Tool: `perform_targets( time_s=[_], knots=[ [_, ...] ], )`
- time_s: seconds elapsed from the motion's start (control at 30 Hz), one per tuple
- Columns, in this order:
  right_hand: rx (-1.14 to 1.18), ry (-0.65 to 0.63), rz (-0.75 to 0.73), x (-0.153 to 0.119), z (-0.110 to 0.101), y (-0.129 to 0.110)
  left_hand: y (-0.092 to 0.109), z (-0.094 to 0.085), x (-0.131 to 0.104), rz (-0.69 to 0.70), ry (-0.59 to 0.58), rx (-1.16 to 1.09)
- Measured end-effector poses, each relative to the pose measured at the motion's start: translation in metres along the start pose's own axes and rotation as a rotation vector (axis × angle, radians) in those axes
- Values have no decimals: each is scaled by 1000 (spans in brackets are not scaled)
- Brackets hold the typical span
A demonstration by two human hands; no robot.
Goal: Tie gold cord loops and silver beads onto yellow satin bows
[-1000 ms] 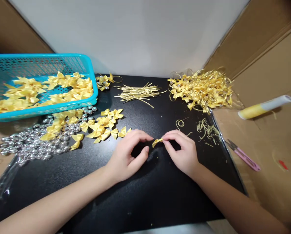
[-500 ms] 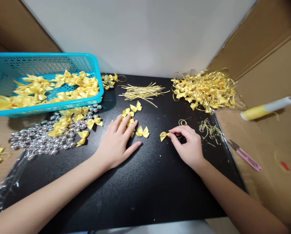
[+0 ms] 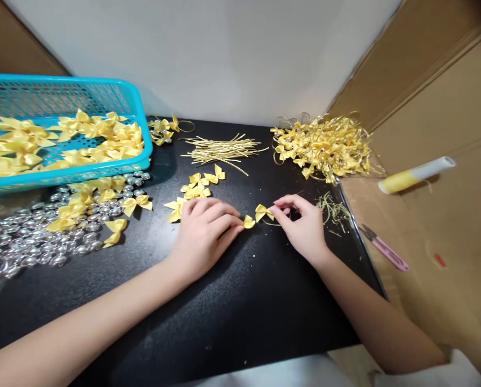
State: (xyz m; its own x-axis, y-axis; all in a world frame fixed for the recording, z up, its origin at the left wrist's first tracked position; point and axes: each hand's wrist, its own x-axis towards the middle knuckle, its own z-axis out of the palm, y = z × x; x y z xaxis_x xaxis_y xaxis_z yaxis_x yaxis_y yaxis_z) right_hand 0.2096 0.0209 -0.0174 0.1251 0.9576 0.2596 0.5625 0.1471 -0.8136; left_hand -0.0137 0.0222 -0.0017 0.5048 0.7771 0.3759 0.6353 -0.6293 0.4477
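Note:
My left hand (image 3: 208, 234) is closed at the fingertips on a yellow bow (image 3: 248, 222), whose left part is hidden by the fingers. Just to its right, my right hand (image 3: 302, 226) pinches the right side of another yellow bow (image 3: 263, 213), and a thin gold cord shows beneath that bow. The two bows are close together but apart. Several loose yellow bows (image 3: 198, 188) lie behind and left of my left hand. Farther back is a bundle of gold cord pieces (image 3: 224, 149).
A blue basket (image 3: 137, 115) of yellow bows stands at the left, above silver beads (image 3: 77, 231). Finished-looking bows with cord loops (image 3: 324, 148) are heaped back right. Cord scraps (image 3: 335, 212), pink snips (image 3: 385, 250) and a yellow-white roll (image 3: 415, 174) lie right.
My left hand has gone from lying spread over the bows to gripping one at its right. My right hand has moved slightly left with its bow. The whole view has shifted.

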Motion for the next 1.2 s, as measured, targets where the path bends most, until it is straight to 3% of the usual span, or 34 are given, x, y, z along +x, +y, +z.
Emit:
perform_targets(
  time_s=[0.13,0.27,0.4,0.47,0.53,0.6,0.7,0.8,0.97,1.03,1.2],
  knots=[
    [185,-64,119,-2,3,-12,27,8,-11,47,-225,-542],
    [416,-287,249,18,36,-47,37,22,-22,121,-306,-747],
    [590,-547,150,50,79,-90,28,24,-23,-209,-161,-799],
    [556,-507,73,55,78,-98,21,21,-21,-375,-45,-819],
    [499,-438,-48,45,61,-92,16,18,-19,-452,70,-862],
    [411,-337,-33,24,36,-76,12,17,-17,-460,142,-894],
    [269,-320,43,-11,13,-48,9,19,-16,-397,108,-851],
    [369,-382,122,-30,13,-31,9,20,-16,-351,58,-790],
    [573,-398,272,-27,21,-27,5,16,-13,-409,45,-930],
    [572,-406,231,-25,19,-27,2,14,-12,-410,-11,-1015],
    [427,-348,-59,-29,19,-24,1,13,-12,-341,-137,-1076]
  ],
)
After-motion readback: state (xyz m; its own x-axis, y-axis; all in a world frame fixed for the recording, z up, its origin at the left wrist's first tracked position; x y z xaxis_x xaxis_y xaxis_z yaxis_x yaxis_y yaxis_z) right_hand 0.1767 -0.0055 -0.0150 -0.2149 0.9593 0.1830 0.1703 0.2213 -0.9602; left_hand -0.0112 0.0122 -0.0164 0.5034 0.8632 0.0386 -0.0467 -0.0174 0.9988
